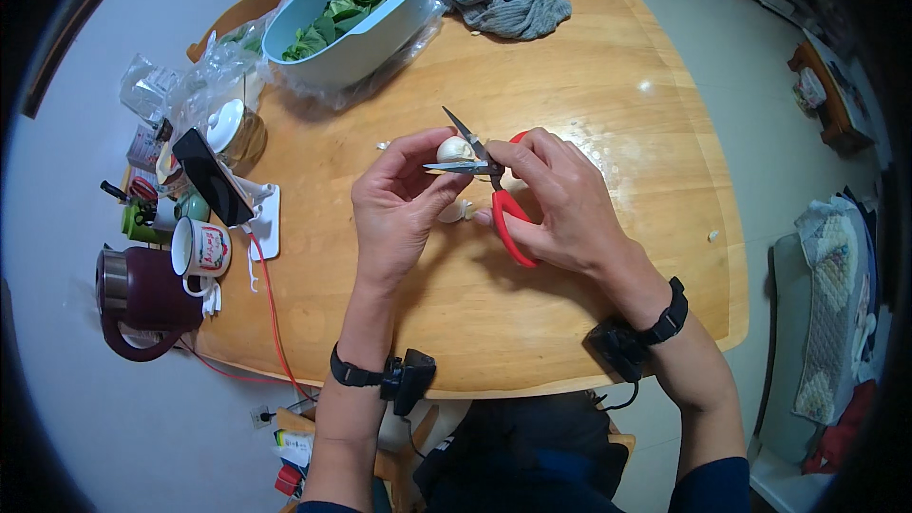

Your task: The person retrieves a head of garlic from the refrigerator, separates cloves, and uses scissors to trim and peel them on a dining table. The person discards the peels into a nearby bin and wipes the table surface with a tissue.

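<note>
A pale garlic bulb is pinched between the thumb and fingers of my left hand. My right hand grips red-handled scissors, its fingers in and around the handles. Their blades are spread, one above the garlic's right side and the other crossing just below it; whether they touch it I cannot tell. More garlic with papery skin lies on the wooden table below, partly hidden by my left thumb.
At the far left stands a light blue basin of green leaves, beside a crumpled grey cloth. Along the left edge are a phone on a stand, a glass jar, an enamel mug, a dark kettle and a red cable.
</note>
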The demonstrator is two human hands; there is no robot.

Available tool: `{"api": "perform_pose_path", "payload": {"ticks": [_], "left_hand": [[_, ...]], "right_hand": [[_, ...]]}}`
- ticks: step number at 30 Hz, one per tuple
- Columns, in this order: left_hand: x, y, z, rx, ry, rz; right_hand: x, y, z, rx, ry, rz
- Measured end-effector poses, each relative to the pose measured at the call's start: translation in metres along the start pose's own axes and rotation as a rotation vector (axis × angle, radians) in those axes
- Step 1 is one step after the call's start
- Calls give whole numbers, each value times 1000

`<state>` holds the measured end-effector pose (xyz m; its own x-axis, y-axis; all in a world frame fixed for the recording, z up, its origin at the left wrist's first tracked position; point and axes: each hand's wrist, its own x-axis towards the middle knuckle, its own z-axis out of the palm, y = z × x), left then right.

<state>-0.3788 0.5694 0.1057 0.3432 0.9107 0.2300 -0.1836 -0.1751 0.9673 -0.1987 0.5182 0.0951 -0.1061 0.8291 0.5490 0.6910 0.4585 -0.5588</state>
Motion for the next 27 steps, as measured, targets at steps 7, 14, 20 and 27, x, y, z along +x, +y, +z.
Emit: {"api": "perform_pose_path", "payload": {"ticks": [7,14,20,27], "left_hand": [[-1,0,0,1,5,0],[-4,-3,-1,71,26,15],[-2,-3,-2,96,-7,30],[-1,-4,-6,42,-20,21]], "right_hand": [[-1,-1,-1,20,-10,-2],[0,2,1,46,24,-39],[-4,2,-1,55,9,0],[-5,5,4,112,7,34]]}}
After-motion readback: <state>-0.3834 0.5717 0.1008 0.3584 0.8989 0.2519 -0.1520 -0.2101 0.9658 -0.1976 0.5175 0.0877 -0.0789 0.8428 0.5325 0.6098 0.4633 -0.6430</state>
